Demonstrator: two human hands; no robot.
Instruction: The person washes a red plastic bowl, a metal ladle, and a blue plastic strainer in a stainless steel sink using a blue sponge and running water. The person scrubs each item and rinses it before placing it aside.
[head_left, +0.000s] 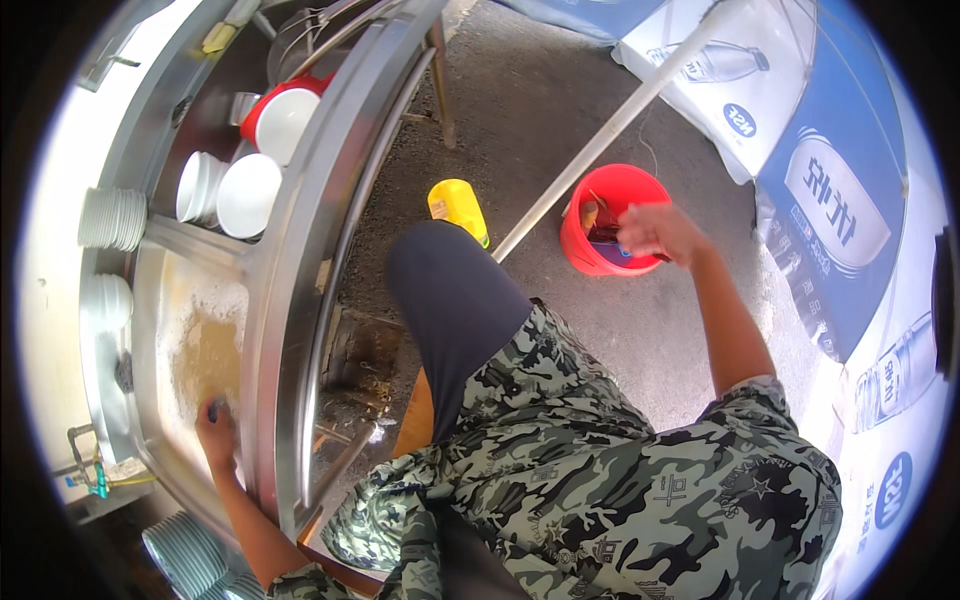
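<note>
My left hand (216, 435) is curled over the soapy water (214, 352) in the near basin of a stainless-steel sink (266, 330). A small dark thing (214, 411), too unclear to name, shows in its grip. Out to the right, my right hand (654, 234) is blurred above the rim of a red plastic bucket (581, 251). Inside the bucket lie dark items and a thing with a tan, handle-like end (589, 214). Whether the right hand holds anything is hidden by the blur.
White bowls (249, 196) and a red-and-white bowl (287, 124) lie in the far basin. Stacked bowls (112, 217) line the ledge; more stacks (184, 555) stand lower left. A yellow container (457, 210) is beside my knee. A slanted pole (600, 142) and umbrella fabric (832, 187) flank the bucket.
</note>
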